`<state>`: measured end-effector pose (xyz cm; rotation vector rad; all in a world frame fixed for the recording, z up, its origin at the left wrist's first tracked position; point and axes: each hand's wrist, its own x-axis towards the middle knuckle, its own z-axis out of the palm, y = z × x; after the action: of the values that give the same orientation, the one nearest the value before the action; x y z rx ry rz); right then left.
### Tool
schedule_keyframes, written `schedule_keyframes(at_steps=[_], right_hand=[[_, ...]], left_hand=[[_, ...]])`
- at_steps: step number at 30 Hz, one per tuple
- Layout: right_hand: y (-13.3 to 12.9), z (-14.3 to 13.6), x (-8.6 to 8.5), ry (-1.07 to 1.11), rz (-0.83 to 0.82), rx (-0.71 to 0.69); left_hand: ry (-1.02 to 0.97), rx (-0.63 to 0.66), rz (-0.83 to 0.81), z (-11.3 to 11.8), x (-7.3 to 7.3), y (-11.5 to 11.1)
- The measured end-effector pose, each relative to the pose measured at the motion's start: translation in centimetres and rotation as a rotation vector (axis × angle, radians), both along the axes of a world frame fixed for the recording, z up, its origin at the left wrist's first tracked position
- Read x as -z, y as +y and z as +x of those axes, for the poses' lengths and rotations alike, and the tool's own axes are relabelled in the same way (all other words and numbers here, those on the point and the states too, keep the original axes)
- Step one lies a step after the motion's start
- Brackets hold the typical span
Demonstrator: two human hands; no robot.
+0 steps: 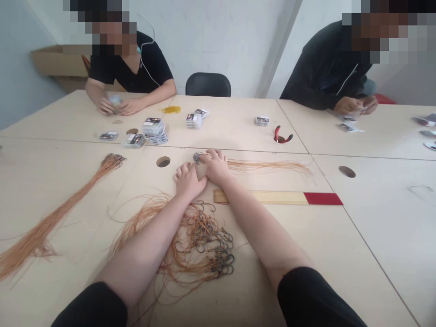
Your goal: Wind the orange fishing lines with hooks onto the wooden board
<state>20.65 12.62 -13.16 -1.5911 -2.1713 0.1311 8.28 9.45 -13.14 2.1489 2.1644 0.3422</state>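
Note:
Both of my hands are at the middle of the table, close beside each other. My right hand (216, 167) lies over a bundle of orange fishing lines, touching it with fingers spread. The hooks (196, 157) of this bundle show at its left, and its lines (269, 165) run out to the right. My left hand (190, 182) rests just left of the right one, fingers apart and nothing visible in it; its fingertips are near the hooks. Under and between my forearms lies a tangled heap of hooks (220, 256) with orange lines (136, 222).
A sorted bundle of hooked lines (78, 195) lies left. A flat wooden strip (279, 197) with a red end passes under my right forearm. Beyond are small packs (152, 125), red-handled pliers (282, 137) in a table hole, and yellow bits (171, 109). Two people sit opposite, handling packs.

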Motion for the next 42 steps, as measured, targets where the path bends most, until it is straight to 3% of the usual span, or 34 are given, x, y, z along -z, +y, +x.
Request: schedule_keyframes(at_steps=[6, 9, 13, 17, 20, 23, 26, 30, 42], right_hand=[[0.1, 1.3, -0.1, 0.149, 0.075, 0.141], [0.2, 2.2, -1.5, 0.191, 0.158, 0.183], [-2.1, 3.6, -6.7, 0.232, 0.188, 0.175], [-8.3, 5.2, -12.9, 0.254, 0.183, 0.011], [-12.7, 5.9, -14.7, 0.273, 0.105, -0.069], [-14.4, 5.8, -12.7, 0.274, -0.021, -0.088], [-13.7, 5.2, -8.4, 0.155, -0.143, -0.137], [-12.0, 4.3, -3.8, -0.049, -0.266, -0.363], [-11.9, 2.3, -1.0, -0.188, -0.126, -0.358]], left_hand=[[-0.002, 0.005, 0.015, 0.0, -0.1, -0.1], [-0.012, 0.016, 0.013, 0.0, 0.0, 0.0], [-0.03, 0.012, 0.022, 0.0, 0.1, 0.0], [-0.017, 0.011, 0.025, 0.0, -0.1, -0.1], [-0.011, 0.016, 0.014, 0.0, -0.3, -0.3], [-0.032, 0.028, 0.034, 0.0, -0.1, -0.3], [-0.049, 0.03, 0.061, 0.0, 0.3, -0.2], [-0.043, 0.032, 0.076, -0.2, 0.7, 0.0], [-0.038, 0.043, 0.079, -0.2, 0.8, -0.1]])
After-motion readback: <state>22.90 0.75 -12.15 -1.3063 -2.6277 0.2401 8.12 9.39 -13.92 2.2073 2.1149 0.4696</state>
